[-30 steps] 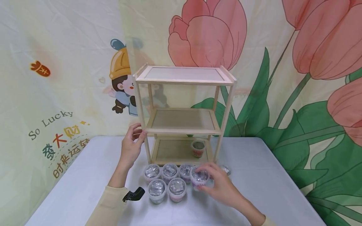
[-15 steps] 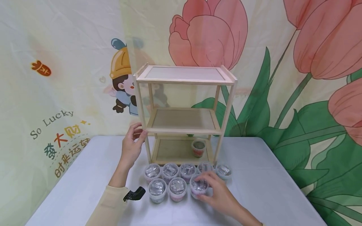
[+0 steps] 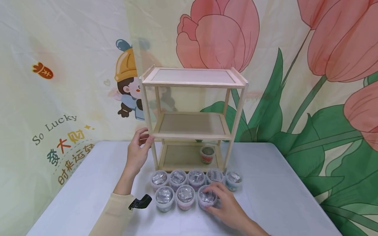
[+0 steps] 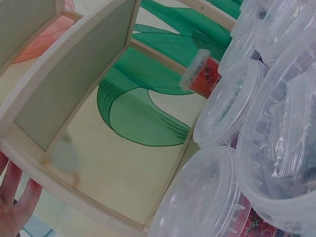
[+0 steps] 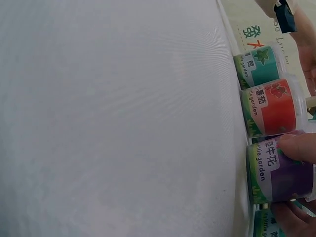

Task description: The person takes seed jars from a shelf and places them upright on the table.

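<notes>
My left hand [image 3: 138, 152] holds the front left post of a three-tier wooden shelf rack [image 3: 192, 136], beside its middle shelf. In the left wrist view, its fingertips [image 4: 30, 195] lie against the frame. My right hand [image 3: 226, 205] grips a plastic tub [image 3: 205, 200] with a clear rim, silver packets inside and a purple "little garden" label [image 5: 291, 173], at the right end of the front row. Beside it stand a red-labelled tub [image 5: 279, 111] and a green-labelled tub [image 5: 261, 66]. The back row includes a tub [image 3: 234, 180] at the far right.
On the rack's bottom shelf sits a red tub [image 3: 207, 155] toward the right. The back row of tubs [image 3: 178, 178] lines the rack's front edge. White cloth [image 3: 274, 196] covers the table, and a printed curtain [image 3: 88, 65] hangs behind.
My right hand brings the purple tub slightly toward me, away from the back row, and lines it up with the front row. The back-row tubs behind it come into view. My left hand stays put.
</notes>
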The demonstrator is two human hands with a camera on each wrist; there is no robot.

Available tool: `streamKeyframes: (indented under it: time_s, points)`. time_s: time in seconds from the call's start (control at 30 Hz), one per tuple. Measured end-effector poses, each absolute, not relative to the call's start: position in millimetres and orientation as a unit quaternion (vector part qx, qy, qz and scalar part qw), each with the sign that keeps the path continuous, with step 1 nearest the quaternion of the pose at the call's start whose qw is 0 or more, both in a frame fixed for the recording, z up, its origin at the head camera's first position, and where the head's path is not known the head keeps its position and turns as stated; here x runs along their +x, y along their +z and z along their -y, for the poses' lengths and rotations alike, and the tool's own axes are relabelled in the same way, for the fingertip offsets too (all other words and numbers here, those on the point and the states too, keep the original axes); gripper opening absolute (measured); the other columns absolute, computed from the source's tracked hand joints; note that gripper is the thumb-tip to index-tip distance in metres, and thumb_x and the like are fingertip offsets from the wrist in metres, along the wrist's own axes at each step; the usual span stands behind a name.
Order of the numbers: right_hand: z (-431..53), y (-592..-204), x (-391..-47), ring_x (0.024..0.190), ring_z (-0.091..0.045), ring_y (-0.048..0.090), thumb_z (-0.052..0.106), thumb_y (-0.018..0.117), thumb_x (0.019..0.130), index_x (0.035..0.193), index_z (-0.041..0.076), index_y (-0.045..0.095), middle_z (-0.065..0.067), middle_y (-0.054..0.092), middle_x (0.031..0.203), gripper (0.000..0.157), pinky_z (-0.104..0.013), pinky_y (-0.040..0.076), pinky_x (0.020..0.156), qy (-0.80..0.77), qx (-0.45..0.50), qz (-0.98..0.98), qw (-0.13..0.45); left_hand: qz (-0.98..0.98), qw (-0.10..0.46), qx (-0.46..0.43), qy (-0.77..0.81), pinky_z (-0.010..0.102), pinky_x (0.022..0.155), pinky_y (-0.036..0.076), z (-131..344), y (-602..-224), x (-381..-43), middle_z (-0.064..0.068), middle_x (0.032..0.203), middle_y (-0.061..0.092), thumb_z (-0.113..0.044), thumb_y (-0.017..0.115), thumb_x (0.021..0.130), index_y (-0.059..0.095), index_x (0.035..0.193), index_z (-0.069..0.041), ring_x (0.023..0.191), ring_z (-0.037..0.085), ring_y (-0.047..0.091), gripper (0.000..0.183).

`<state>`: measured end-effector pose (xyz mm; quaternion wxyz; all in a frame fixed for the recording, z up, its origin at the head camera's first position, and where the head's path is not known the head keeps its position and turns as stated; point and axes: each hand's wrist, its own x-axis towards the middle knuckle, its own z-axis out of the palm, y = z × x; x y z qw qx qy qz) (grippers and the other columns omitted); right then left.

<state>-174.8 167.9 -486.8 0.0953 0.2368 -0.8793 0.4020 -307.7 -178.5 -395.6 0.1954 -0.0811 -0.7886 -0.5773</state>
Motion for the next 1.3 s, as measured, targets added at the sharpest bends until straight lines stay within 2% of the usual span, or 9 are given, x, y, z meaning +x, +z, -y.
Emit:
streamKeyframes:
  time_s: [0.33,0.53,0.8,0.97,1.1,1.17,1.3]
  points:
    - [-165.4,-490.9,-174.7,0.122,-0.017,0.060,0.008,0.095,0.078,0.124,0.027,0.069,0.012,0.059,0.129,0.056,-0.028,0.057,0.088,0.392,0.248,0.878,0.118,0.790,0.198,-0.080,-0.575,0.016,0.085,0.051,178.4,-396.4,-307.6,0.015,0.133,0.063,-0.039,0.063,0.108,0.053,0.150,-0.022,0.119,0.028,0.061,0.046]
    - [-167.8,-488.8,-173.8,0.125,-0.019,0.060,0.009,0.094,0.080,0.128,0.025,0.067,0.010,0.059,0.132,0.057,-0.032,0.057,0.096,0.378,0.264,0.880,0.115,0.792,0.197,-0.078,-0.573,0.015,0.085,0.051,177.9,-396.3,-308.1,0.015,0.134,0.063,-0.039,0.063,0.108,0.053,0.150,-0.022,0.120,0.028,0.060,0.046]
    - [-184.5,-475.2,-174.0,0.120,-0.015,0.062,0.003,0.087,0.085,0.144,0.023,0.060,0.003,0.060,0.135,0.068,-0.033,0.059,0.093,0.372,0.301,0.878,0.029,0.790,0.196,-0.076,-0.576,0.015,0.085,0.052,177.7,-396.2,-308.3,0.014,0.133,0.063,-0.039,0.064,0.107,0.054,0.149,-0.022,0.120,0.027,0.061,0.046]
    - [-198.3,-460.2,-173.8,0.124,-0.024,0.063,0.001,0.082,0.089,0.155,0.019,0.051,-0.007,0.058,0.147,0.075,-0.038,0.059,0.097,0.363,0.317,0.876,-0.020,0.788,0.192,-0.078,-0.579,0.014,0.085,0.051,177.4,-395.2,-307.4,0.015,0.134,0.062,-0.039,0.064,0.107,0.054,0.150,-0.023,0.121,0.027,0.060,0.046]
    - [-208.3,-439.3,-178.8,0.115,-0.032,0.068,0.000,0.078,0.093,0.152,0.014,0.054,-0.014,0.058,0.147,0.065,-0.040,0.060,0.093,0.373,0.290,0.881,-0.037,0.788,0.193,-0.079,-0.580,0.014,0.086,0.051,177.4,-394.6,-306.8,0.014,0.134,0.062,-0.039,0.064,0.107,0.054,0.150,-0.024,0.120,0.027,0.060,0.046]
    - [-212.3,-429.6,-184.0,0.109,-0.035,0.070,0.000,0.077,0.094,0.148,0.010,0.058,-0.016,0.061,0.140,0.057,-0.040,0.061,0.091,0.376,0.279,0.883,-0.025,0.787,0.195,-0.080,-0.579,0.015,0.085,0.051,177.5,-394.5,-306.5,0.014,0.133,0.063,-0.039,0.064,0.107,0.054,0.150,-0.024,0.120,0.027,0.060,0.046]
    - [-216.9,-414.0,-197.1,0.109,-0.037,0.071,-0.001,0.076,0.095,0.141,0.008,0.062,-0.019,0.065,0.134,0.049,-0.042,0.062,0.091,0.383,0.269,0.884,0.002,0.788,0.196,-0.081,-0.578,0.014,0.085,0.051,177.8,-395.2,-306.3,0.015,0.133,0.063,-0.038,0.064,0.107,0.054,0.150,-0.023,0.120,0.027,0.061,0.046]
